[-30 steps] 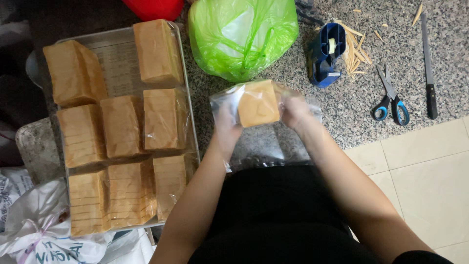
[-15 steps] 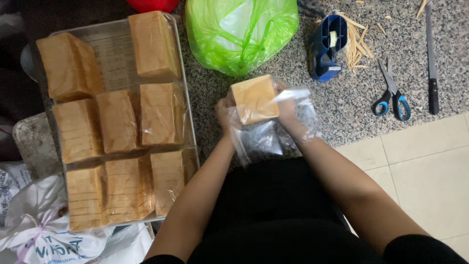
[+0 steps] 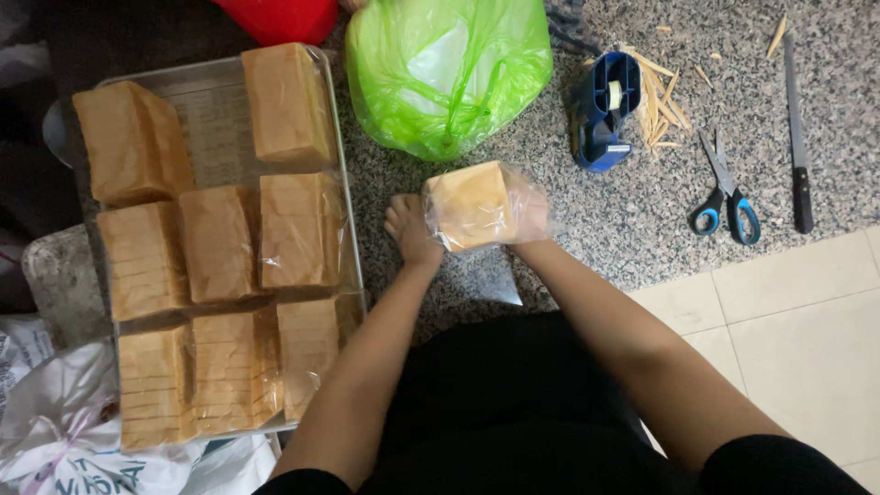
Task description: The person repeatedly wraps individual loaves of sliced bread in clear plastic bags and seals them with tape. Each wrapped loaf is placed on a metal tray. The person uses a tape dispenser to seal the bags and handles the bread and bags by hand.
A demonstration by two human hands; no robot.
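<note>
Both hands hold one loaf (image 3: 469,203) in a clear bag (image 3: 524,203) over the granite counter (image 3: 623,220), just below the green bag (image 3: 445,69). Left hand (image 3: 410,229) cups the loaf's left side, fingers closed on it. Right hand (image 3: 536,222) sits behind the plastic on the right, mostly hidden, looks wrapped around the bagged end; exact finger spread cannot tell.

Doing this well, as a judgement: keep grip light so soft bread does not dent, hold the loaf square to the bag mouth, keep plastic smooth and free of folds, support the loaf from both sides and not by the film alone.

Left of the hands a metal tray (image 3: 206,87) carries more loaves (image 3: 220,243), some upright, some lying, a few in clear wrap. Right side of the counter: blue tape dispenser (image 3: 602,110), thin wood strips (image 3: 660,96) just beside it, scissors (image 3: 729,197) with blue handles, a long knife (image 3: 797,137) well apart from the hands. Red object (image 3: 280,16) at top edge, kind unclear. White bags (image 3: 64,431) at lower left. Pale floor tiles (image 3: 788,321) lower right; the person in black sits close to the counter
</note>
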